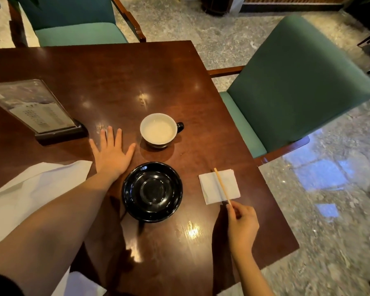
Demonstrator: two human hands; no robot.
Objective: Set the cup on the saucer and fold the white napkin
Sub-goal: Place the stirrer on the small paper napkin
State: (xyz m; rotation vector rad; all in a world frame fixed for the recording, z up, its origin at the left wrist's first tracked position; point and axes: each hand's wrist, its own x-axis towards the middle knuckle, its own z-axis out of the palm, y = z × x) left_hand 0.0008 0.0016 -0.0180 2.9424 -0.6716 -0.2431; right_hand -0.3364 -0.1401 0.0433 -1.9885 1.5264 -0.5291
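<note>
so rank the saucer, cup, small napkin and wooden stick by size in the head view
black saucer
cup and small folded napkin: alike, cup sits farther, so unranked
wooden stick

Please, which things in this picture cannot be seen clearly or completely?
Menu stand: head view, print too small to read.
White cloth: head view, cut by the left edge, partly behind the left arm.
Wooden stick: head view, lower end hidden inside the right hand.
</note>
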